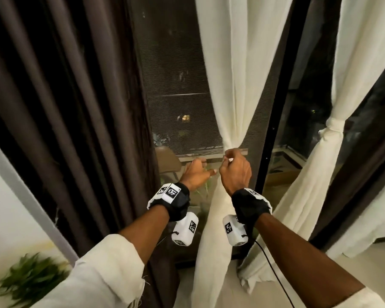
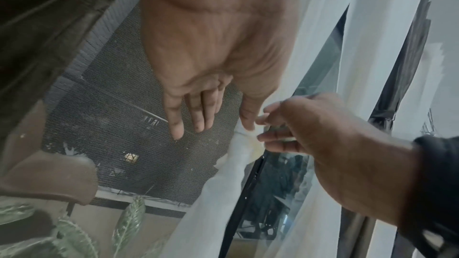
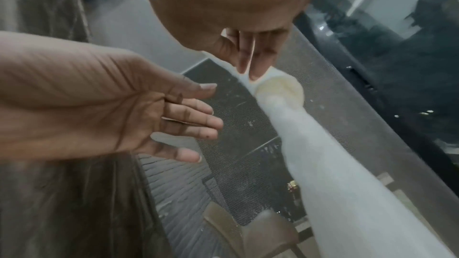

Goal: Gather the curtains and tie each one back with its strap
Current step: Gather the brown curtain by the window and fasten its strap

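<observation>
Curtains hang in three groups across the window. Farthest left, the dark brown curtain (image 1: pixel 60 103) falls in loose folds, untied, with a blurred green plant (image 1: pixel 29 283) low on the floor beside it. Next to it is the mesh screen (image 1: pixel 176 70), through which a brown chair (image 1: pixel 167 162) and a small lit window outside can be seen.

In front of the screen, the left hand (image 1: pixel 196 174) hovers with its fingers straight and spread, holding nothing; in the left wrist view its thumb tip lies just beside the fingertips of the other hand, though whether they touch cannot be told. Just to the right, the middle white curtain (image 1: pixel 238 74) is drawn in to a narrow waist level with the sill and flares out again below toward the floor. The right hand (image 1: pixel 236 172) is at that waist, fingers curled, pinching a thin white strap (image 3: pixel 250 58) between thumb and fingertips right against the gathered cloth. The strap's run around the bundle is hidden behind the hand.

Right of the black door frame (image 1: pixel 276 130), the far white curtain (image 1: pixel 351 63) is already cinched with a white tie (image 1: pixel 332 130) against dark glass. Both wrists carry black bands with white marker blocks.
</observation>
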`<action>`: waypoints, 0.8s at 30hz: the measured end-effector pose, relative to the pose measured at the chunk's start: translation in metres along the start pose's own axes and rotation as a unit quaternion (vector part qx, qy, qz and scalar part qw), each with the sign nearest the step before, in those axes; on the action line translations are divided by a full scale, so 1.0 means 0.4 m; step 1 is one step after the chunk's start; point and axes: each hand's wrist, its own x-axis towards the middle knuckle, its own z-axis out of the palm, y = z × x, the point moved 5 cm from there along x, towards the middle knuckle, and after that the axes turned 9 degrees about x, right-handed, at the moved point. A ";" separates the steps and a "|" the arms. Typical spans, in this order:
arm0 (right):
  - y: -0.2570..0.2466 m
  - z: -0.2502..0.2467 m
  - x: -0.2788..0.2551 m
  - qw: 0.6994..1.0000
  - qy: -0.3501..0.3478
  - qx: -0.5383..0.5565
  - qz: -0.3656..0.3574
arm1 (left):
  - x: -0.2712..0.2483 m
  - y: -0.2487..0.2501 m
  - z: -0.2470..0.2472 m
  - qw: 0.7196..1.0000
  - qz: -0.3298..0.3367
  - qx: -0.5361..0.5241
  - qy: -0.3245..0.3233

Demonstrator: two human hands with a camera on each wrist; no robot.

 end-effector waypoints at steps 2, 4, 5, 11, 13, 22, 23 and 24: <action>-0.066 0.073 -0.028 0.998 -0.059 0.006 -0.022 | -0.047 -0.040 -0.096 0.990 0.010 -0.017 0.141; -0.120 0.150 -0.049 0.991 -0.131 0.018 -0.013 | -0.119 -0.073 -0.193 0.953 0.016 -0.026 0.303; -0.148 0.193 -0.061 0.986 -0.162 0.031 -0.004 | -0.156 -0.094 -0.237 0.928 0.016 -0.028 0.372; -0.307 0.324 -0.119 0.969 -0.212 0.123 0.015 | -0.237 -0.197 -0.383 0.838 0.005 0.001 0.545; -0.361 0.340 -0.138 0.969 -0.211 0.127 0.002 | -0.197 -0.210 -0.388 0.900 0.013 0.031 0.435; -0.349 0.334 -0.068 0.977 -0.206 0.002 0.044 | -0.215 -0.247 -0.459 0.891 -0.021 0.046 0.451; -0.357 0.334 -0.076 0.978 -0.210 -0.004 0.019 | -0.222 -0.245 -0.482 0.874 -0.056 0.046 0.480; -0.372 0.340 -0.093 0.974 -0.228 -0.009 -0.018 | -0.217 -0.238 -0.500 0.875 -0.088 0.048 0.473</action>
